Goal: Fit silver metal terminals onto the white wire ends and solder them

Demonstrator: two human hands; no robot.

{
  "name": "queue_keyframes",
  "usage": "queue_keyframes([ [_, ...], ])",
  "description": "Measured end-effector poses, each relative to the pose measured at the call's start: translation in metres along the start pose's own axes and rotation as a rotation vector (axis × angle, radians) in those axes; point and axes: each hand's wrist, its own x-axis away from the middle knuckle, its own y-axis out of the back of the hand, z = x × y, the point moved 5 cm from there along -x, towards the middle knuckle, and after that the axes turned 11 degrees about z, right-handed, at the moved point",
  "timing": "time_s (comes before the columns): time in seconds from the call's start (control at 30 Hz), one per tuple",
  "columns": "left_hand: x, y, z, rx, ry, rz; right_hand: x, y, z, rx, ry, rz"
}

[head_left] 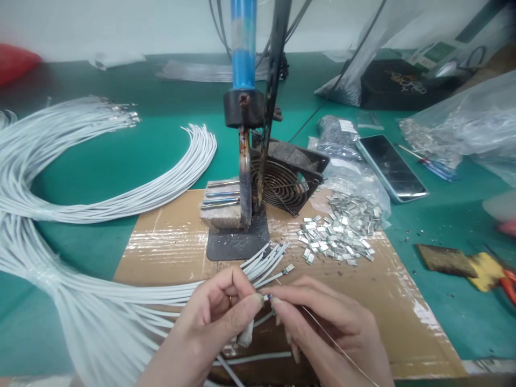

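My left hand [223, 314] is closed in a pinch around a white cable close to its tip. Blue and white strands [267, 297] show at that tip, between both hands. The fingertips of my right hand [326, 322] pinch right at this end; whatever tiny part they may cover is hidden. A thin solder wire [332, 339] runs up from the lower right, passes through my right hand and comes out above the index finger. Just beyond my hands lie the ends of a white cable bundle [189, 290], one tipped with a small metal connector [288, 268].
Behind my hands stands a soldering iron [244, 161] on a stand with a block [220, 215]. A fan [286, 174] leans beside it. Loose metal connectors [338, 231] are heaped on the cardboard [161, 247]. A phone [393, 166], cutters [508, 282] and another cable bundle [100, 209] lie around.
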Motion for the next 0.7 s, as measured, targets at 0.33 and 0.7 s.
queue_keyframes([
  [0.33,0.003,0.002,-0.005,-0.023,0.029,-0.023,0.0,0.005,0.009,0.056,0.036,0.045],
  [0.7,0.002,0.007,-0.005,-0.074,0.049,0.015,0.001,0.016,0.019,0.334,0.198,0.206],
])
